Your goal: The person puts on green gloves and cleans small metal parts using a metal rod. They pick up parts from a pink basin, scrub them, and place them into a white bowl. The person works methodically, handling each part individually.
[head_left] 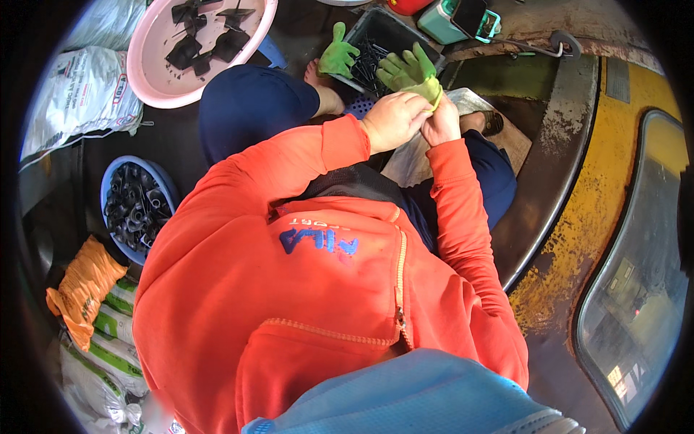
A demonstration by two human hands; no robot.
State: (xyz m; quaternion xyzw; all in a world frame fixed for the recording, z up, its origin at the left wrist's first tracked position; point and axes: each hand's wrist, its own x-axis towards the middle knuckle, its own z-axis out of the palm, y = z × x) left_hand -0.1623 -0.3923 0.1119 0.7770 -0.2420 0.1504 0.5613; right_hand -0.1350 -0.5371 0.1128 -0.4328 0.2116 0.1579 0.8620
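My left hand (395, 119) is bare, its fingers closed in a pinch at the cuff of a green work glove (409, 71). Close beside it, my right hand (442, 121) also grips the yellow-edged cuff. The glove's fingers point away from me and to the left. Part of my right hand is hidden behind the left fingers and the cuff. Another green glove (338, 53) lies at the left rim of a black crate (426, 49), which holds thin dark pieces. The held glove hangs over that crate's near side.
A pink basin (139, 61) with black plastic parts stands far left. Nearer is a blue basin (168, 189) of small black parts. White sacks (83, 94) and an orange bag (87, 282) line the left. A teal box (437, 25) sits beyond the crate; yellow machinery (571, 239) borders my right.
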